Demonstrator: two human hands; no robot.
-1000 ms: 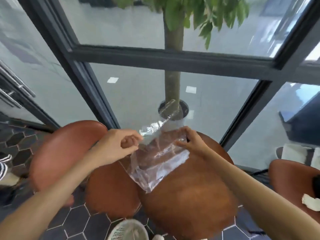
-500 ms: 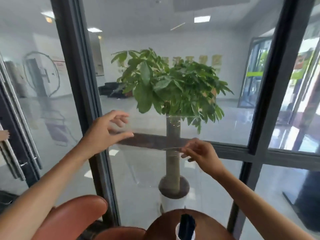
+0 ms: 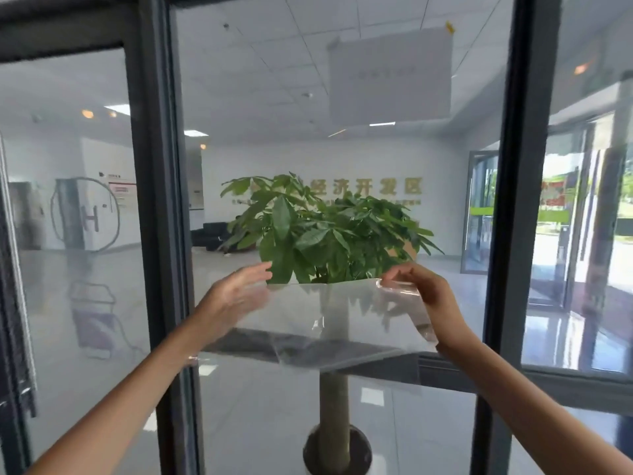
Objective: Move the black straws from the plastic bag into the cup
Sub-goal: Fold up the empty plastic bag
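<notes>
At centre frame the right hand (image 3: 424, 289) pinches the empty-looking clear plastic bag (image 3: 329, 320); the left hand (image 3: 236, 296), fingers straight, touches its other side. With the cup out of view, the limp film could slip from that single pinch and drop unseen.

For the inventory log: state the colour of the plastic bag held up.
Clear, colourless plastic bag; head view.

two bare forearms coming in from the bottom corners, no sleeves in view, slim left hand (image 3: 236, 296) and right hand (image 3: 426, 296), no rings, no watch or bracelet at the wrists, short plain nails
</notes>
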